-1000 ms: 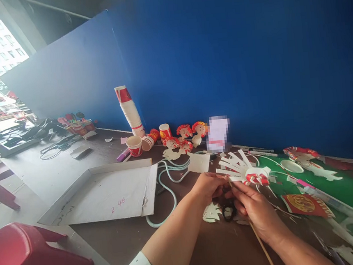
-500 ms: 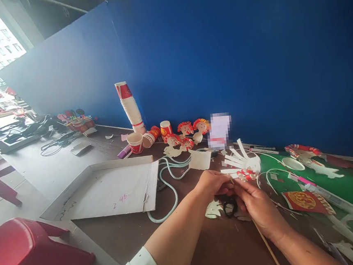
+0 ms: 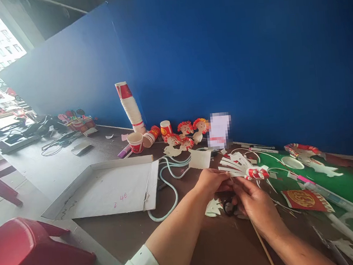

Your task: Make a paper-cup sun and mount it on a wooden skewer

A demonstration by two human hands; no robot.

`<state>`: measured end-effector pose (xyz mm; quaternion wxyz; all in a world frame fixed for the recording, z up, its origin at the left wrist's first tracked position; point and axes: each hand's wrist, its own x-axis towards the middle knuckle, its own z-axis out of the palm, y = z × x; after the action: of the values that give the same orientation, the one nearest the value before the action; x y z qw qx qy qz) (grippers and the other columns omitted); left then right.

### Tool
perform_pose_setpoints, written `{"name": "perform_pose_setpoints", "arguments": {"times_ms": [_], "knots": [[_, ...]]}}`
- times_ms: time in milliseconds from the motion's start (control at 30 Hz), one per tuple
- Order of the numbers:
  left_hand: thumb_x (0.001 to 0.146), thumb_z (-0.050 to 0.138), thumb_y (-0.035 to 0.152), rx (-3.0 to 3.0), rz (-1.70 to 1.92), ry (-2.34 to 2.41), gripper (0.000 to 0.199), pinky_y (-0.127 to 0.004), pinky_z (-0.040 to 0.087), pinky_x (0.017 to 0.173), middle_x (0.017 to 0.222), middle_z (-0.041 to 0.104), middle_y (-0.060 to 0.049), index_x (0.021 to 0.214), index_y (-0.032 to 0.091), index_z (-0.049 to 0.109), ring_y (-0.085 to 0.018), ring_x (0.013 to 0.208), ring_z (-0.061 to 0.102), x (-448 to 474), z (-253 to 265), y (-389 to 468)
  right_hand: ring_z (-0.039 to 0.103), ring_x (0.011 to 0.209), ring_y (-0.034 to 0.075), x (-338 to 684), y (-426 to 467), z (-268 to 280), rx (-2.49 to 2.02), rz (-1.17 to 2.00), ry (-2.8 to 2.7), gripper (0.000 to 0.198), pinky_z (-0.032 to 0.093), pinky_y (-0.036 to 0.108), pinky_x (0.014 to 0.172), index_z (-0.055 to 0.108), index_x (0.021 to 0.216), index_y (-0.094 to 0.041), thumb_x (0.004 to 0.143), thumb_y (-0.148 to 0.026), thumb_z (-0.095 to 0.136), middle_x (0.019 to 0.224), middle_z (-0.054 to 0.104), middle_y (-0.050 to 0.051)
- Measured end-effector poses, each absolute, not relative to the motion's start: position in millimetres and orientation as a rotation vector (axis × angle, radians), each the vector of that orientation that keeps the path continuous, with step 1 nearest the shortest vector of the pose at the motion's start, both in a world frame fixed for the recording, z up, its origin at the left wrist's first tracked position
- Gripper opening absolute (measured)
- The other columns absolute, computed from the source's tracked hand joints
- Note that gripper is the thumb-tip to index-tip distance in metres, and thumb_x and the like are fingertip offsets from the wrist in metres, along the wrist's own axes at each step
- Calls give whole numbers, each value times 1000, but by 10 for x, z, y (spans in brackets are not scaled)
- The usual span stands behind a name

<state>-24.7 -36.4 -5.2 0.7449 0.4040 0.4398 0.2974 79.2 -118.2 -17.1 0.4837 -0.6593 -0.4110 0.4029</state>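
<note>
A paper cup cut into strips point(image 3: 239, 163) is at my fingertips; several strips fan out straight and white, others are curled into red-and-white rolls. My left hand point(image 3: 214, 180) is closed, its fingertips pinching at a strip end. My right hand point(image 3: 253, 200) is closed around a thin wooden stick point(image 3: 263, 245), which slants down toward me. The stick's upper end is mostly hidden by the fingers, and how the strip lies against it I cannot tell. Beneath the hands lie a white paper cutout point(image 3: 214, 208) and a black ring-shaped thing point(image 3: 228, 208).
A shallow white box lid point(image 3: 107, 192) lies left on the brown table. Behind are a tall stack of paper cups point(image 3: 131, 111) and several curled-paper figures point(image 3: 171, 144). On the right, a green mat point(image 3: 350, 181) carries a red paper piece point(image 3: 306, 201). A red stool point(image 3: 14, 254) stands lower left.
The cut cup has turned and tilted: its curled red strips have shifted right and its straight strips lie lower. The stick's lower end has swung slightly left. Both hands keep their grip.
</note>
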Motion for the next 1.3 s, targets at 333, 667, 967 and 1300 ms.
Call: {"name": "perform_pose_setpoints", "arguments": {"times_ms": [333, 667, 967, 1300], "knots": [[77, 65, 15, 862, 628, 960, 9, -19, 50, 55, 58, 61, -2, 70, 9, 65, -7, 49, 56, -262, -68, -335, 40, 42, 13, 822, -1177, -228, -1650, 915, -1061, 48, 32, 25, 40, 62, 115, -21, 78, -50, 53, 47, 51, -4], [74, 66, 14, 859, 622, 955, 13, -19, 49, 54, 58, 62, -3, 63, 9, 62, -8, 47, 56, -262, -63, -328, 39, 39, 12, 842, -1150, -264, -1537, 1037, -996, 43, 28, 23, 37, 63, 113, -22, 77, -45, 57, 45, 48, -6], [74, 67, 17, 857, 665, 948, 11, -18, 48, 54, 59, 61, -2, 68, 8, 65, -7, 50, 55, -253, -62, -335, 69, 61, 24, 789, -1039, -123, -1635, 1007, -807, 41, 46, 27, 40, 71, 98, -23, 73, -54, 60, 73, 74, 4], [71, 70, 18, 824, 648, 940, 13, -17, 46, 50, 57, 61, -2, 64, 9, 63, -8, 51, 57, -253, -46, -338, 62, 43, 20, 824, -984, -122, -1743, 852, -867, 45, 46, 27, 36, 71, 104, -22, 76, -54, 57, 50, 66, 1]]}}
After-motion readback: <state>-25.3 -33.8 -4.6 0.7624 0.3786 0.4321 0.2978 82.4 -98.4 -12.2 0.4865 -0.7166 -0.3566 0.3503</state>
